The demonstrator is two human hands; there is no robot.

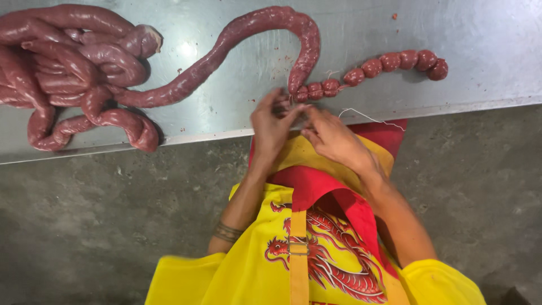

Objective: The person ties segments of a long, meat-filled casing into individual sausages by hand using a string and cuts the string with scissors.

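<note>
At metal table's edge, both hands, left and right, pinched on thin white string beside long soft reddish-brown sausage casing: likely slippery, best gripped at narrowed tie point.

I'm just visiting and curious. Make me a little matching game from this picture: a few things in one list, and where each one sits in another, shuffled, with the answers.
Things
1. coiled sausage pile
2. chain of small round links
3. loose white string
4. left hand

Places
A. lying over the table edge, right of the hands
B. far left of the metal table
C. at the table edge, fingers beside the first small links
D. upper right of the table, running in a row

Pairs: 1-B, 2-D, 3-A, 4-C
</note>
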